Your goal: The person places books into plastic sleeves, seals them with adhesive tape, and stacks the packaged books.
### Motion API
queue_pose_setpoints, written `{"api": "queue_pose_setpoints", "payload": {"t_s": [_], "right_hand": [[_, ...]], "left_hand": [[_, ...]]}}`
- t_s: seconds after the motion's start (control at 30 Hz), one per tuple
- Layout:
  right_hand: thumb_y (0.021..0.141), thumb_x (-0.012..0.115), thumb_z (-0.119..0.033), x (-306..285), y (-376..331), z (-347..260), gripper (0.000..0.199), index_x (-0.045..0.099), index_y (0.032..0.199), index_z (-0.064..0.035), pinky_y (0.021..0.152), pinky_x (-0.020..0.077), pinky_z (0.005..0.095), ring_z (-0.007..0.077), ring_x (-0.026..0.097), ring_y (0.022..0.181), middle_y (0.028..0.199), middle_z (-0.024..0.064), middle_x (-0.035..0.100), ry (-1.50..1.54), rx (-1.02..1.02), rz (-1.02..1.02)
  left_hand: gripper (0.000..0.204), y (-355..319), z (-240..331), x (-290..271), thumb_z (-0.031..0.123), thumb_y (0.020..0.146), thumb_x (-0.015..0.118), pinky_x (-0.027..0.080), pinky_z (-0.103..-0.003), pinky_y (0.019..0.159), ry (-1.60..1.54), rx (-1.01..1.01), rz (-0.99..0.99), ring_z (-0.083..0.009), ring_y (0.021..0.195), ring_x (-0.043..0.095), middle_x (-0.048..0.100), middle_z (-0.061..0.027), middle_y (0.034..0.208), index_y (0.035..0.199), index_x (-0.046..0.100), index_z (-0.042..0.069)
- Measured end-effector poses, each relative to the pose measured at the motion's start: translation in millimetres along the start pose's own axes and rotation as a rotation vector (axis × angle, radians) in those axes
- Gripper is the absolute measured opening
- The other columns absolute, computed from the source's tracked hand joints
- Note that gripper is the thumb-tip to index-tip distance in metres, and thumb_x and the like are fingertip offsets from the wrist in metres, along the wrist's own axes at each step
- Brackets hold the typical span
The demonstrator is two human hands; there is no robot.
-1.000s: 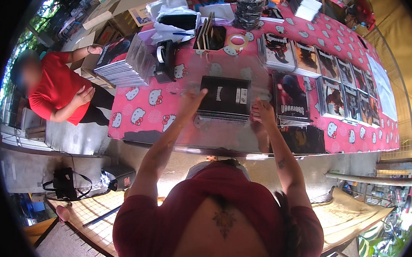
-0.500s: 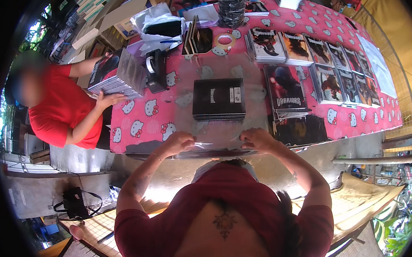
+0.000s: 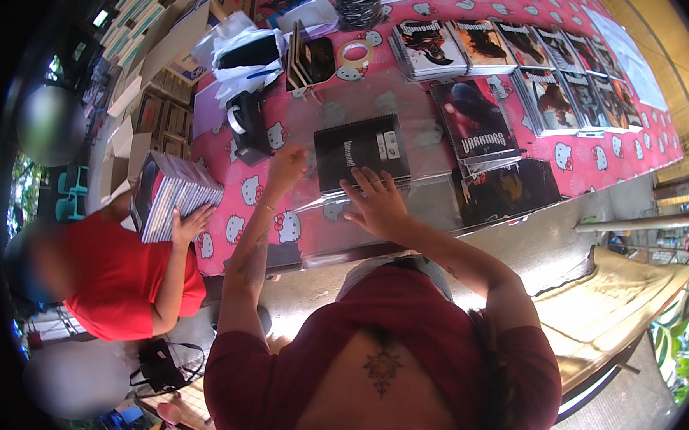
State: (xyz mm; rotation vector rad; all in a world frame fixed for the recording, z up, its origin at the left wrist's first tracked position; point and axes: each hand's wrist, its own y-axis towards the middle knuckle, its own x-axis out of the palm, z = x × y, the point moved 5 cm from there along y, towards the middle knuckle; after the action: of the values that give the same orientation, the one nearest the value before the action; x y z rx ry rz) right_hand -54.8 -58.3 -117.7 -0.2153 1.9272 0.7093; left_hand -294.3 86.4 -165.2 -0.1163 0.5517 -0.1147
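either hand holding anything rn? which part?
Left hand pinches the clear plastic sheet at its left edge, beside the black spiral-bound book. Right hand lies flat on the sheet below the book, fingers spread, pressing rather than gripping.

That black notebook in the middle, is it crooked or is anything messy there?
The black spiral notebook lies a little tilted on the pink tablecloth, while the magazines behind sit in a neat overlapping row. The right hand rests on clear plastic sheet at its near edge; the left hand is beside it. Nothing looks spilled or torn.
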Motion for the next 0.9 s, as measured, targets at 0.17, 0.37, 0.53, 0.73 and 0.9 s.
{"api": "queue_pose_setpoints", "payload": {"t_s": [0.17, 0.37, 0.53, 0.73, 0.9], "right_hand": [[0.083, 0.069, -0.047, 15.8, 1.3, 8.2, 0.064, 0.053, 0.137, -0.0157, 0.108, 0.0330, 0.0595, 0.0328, 0.041, 0.136, 0.145, 0.0156, 0.045, -0.008, 0.092, -0.017], [0.081, 0.072, -0.044, 13.5, 4.6, -5.2, 0.063, 0.054, 0.137, -0.0203, 0.109, 0.0336, 0.0591, 0.0297, 0.042, 0.136, 0.144, 0.0107, 0.046, -0.017, 0.079, -0.054], [0.079, 0.074, -0.038, 11.9, 5.5, 8.2, 0.063, 0.055, 0.137, -0.0203, 0.111, 0.0310, 0.0574, 0.0276, 0.040, 0.138, 0.145, 0.0084, 0.047, -0.012, 0.158, -0.063], [0.078, 0.074, -0.036, 15.8, 4.2, 6.2, 0.060, 0.057, 0.134, -0.0225, 0.112, 0.0314, 0.0559, 0.0264, 0.041, 0.137, 0.145, 0.0076, 0.047, -0.002, 0.152, -0.050], [0.079, 0.074, -0.036, 11.8, 4.9, 0.9, 0.060, 0.057, 0.134, -0.0223, 0.111, 0.0317, 0.0568, 0.0276, 0.041, 0.137, 0.144, 0.0086, 0.047, -0.016, 0.138, -0.054]], "left_hand": [[0.019, 56.5, 109.9, 20.6, 0.019, 0.094, 0.065, 0.053, -0.033, 0.068, 0.352, 0.533, 0.027, -0.0234, 0.073, 0.070, 0.072, -0.0136, 0.082, 0.103, 0.070, 0.003], [0.013, 151.6, 67.9, 83.2, 0.014, 0.087, 0.064, 0.050, -0.046, 0.084, 0.665, 0.663, 0.020, -0.0375, 0.094, 0.064, 0.068, -0.0169, 0.095, 0.094, 0.070, 0.004], [0.012, 168.2, 89.4, 111.6, 0.015, 0.080, 0.070, 0.050, -0.048, 0.078, 0.717, 0.761, -0.022, -0.0367, 0.092, 0.062, 0.063, -0.0150, 0.091, 0.087, 0.065, 0.006], [0.020, 167.5, 101.4, 98.3, 0.015, 0.076, 0.074, 0.050, -0.046, 0.075, 0.626, 0.562, -0.135, -0.0352, 0.091, 0.062, 0.062, -0.0147, 0.088, 0.090, 0.063, 0.008], [0.030, 128.7, 129.2, 76.5, 0.016, 0.075, 0.077, 0.050, -0.044, 0.076, 0.861, 0.898, 0.025, -0.0345, 0.086, 0.064, 0.061, -0.0120, 0.083, 0.098, 0.060, 0.008]]}}
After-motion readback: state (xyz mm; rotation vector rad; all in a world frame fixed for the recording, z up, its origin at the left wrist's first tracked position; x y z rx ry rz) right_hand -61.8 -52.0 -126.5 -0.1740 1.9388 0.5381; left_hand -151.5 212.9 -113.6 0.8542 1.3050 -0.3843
